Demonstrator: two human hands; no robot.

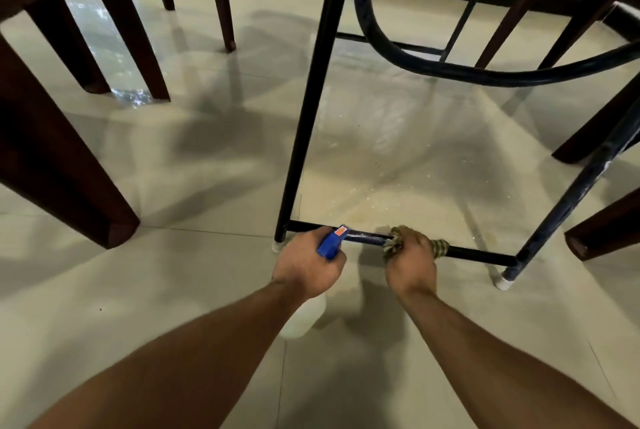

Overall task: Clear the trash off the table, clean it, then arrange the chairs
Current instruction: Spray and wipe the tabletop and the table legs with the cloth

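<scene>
View low, under table. Step in hand, by my read: cleaning phase, now on table frame not the top. Table top itself out of view, so can't tell if trash is cleared.

L hand (306, 264) at 6 o'clock, fingers closed round a spray bottle (331, 244); blue trigger head up by the bar, white body hangs below wrist twd floor. R hand (410, 260) just beside, at 5 o'clock, fingers clenched on a bunched cloth (437, 248), cloth wrapped over the low crossbar (478, 256) of the black metal table frame. Cloth touching bar, part of it poking out R of the fist.

Frame leg (311, 109) rises twd 12. Wooden chairs: legs (62, 165) at 9–10 o'clock, more (599, 234) at 3 o'clock, both apart from frame. Floor (166, 290) glossy tile; faint specks under table, unclear what.

Next move prob.: slide cloth along bar twd the R foot at 3–4 o'clock, keep grip tight round bar. Chairs not yet arranged.
</scene>
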